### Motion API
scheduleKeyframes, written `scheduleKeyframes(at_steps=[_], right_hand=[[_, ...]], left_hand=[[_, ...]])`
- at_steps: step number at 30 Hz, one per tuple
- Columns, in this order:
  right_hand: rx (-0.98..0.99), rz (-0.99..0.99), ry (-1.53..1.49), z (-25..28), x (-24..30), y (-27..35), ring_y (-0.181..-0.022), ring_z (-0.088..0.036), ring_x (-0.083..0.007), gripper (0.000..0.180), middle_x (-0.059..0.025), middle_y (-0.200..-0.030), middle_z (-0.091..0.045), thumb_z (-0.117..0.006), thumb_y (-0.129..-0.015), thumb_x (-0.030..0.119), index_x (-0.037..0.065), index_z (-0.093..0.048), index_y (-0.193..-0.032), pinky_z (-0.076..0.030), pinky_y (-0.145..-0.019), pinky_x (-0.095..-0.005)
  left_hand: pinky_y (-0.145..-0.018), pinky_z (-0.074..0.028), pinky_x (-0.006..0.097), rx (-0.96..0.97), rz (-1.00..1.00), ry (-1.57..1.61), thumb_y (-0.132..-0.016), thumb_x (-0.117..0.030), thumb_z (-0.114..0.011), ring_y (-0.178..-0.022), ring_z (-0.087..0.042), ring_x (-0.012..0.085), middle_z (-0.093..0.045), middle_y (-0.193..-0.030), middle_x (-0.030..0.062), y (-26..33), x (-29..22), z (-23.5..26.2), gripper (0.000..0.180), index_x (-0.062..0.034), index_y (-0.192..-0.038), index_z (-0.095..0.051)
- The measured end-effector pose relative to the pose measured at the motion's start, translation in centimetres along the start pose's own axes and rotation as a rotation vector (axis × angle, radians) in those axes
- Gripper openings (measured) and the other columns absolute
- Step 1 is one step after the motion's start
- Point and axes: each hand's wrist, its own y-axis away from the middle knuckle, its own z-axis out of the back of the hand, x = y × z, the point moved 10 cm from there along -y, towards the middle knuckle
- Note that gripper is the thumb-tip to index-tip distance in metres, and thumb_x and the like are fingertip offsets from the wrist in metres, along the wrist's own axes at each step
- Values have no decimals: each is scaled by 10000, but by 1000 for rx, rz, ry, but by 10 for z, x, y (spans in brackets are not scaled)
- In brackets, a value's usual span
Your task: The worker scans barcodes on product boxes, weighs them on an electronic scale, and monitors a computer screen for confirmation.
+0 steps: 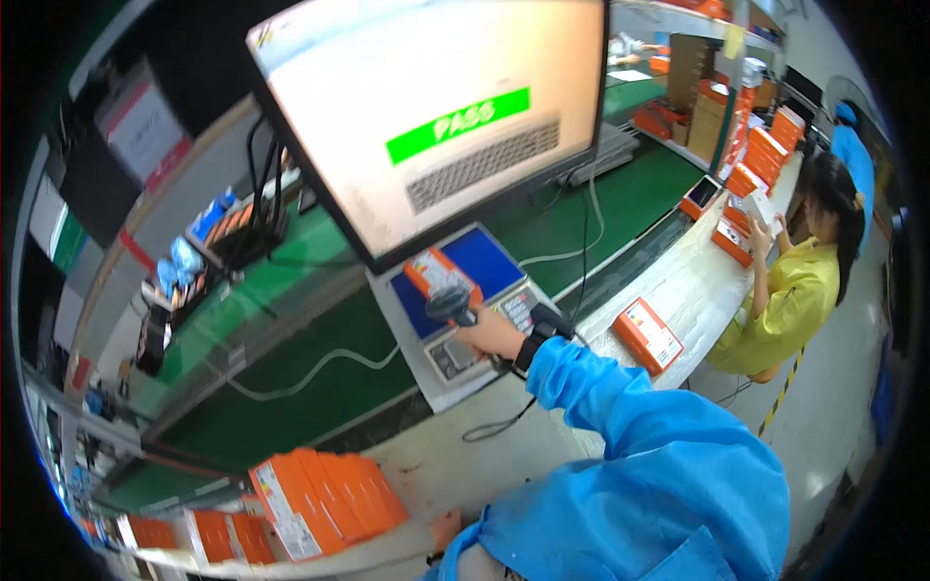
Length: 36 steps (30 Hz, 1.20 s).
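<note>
My right hand (496,335) reaches forward in a blue sleeve, its fingers wrapped round the handle of a dark handheld barcode scanner (449,302). The scanner's head is over an orange box (438,269), which lies on the blue plate of a weighing scale (499,257). Part of the scale's keypad shows beside the hand. Low in the picture, close to my body, only a small part of my left hand (447,530) is visible; its fingers cannot be made out. Just left of it, several orange boxes (334,499) stand in a row on the pale bench.
A large monitor (339,126) with a green banner rises behind the scale. Cables trail over the green conveyor (320,387). Another orange box (648,335) lies on the bench (668,300) at right. Beyond it a co-worker in yellow (790,300) holds a white box near more orange ones.
</note>
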Motion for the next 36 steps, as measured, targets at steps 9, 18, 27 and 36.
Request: scheduleKeyframes(at_steps=[9, 18, 27, 36], right_hand=[[246, -119, 302, -55, -147, 79, -520, -608, -195, 574, -134, -686, -617, -697, -713, 231, -24, -505, -1190, -485, -488, -330], [240, 44, 523, -63, -201, 58, -861, -635, -402, 550, -262, -888, -645, -697, -697, 339, -2, -543, -1100, -484, -749, -451], [-524, 832, 637, -1, 42, -11, -1065, -482, -375, 569, -218, -1100, -541, -735, -729, 307, -29, -526, -1137, -374, -930, -459], [-420, -84, 994, -14, -15, -123, -1277, -303, -496, 1010, -328, -1399, -239, -776, -632, 429, 96, -265, -1438, -295, -1034, -540]], left_hand=[[-611, -462, 403, -137, -28, 313, -828, -296, -535, -658, -626, 300, -638, -738, 187, 40, -71, 56, 321, 10, -825, -632], [-792, -466, 384, -1111, -533, 13, -742, -63, -699, -869, -577, 301, -601, -915, 137, 213, -234, 305, 220, -1, -933, -608], [-1024, -329, 412, -1054, 94, -18, -730, -253, -729, -1243, -402, 377, -400, -1350, 253, 188, -138, 404, 785, 39, -1347, -339], [-1013, -350, 388, -767, 222, 19, -688, -264, -766, -1228, -442, 352, -417, -1345, 260, 159, -114, 398, 926, 29, -1403, -254]])
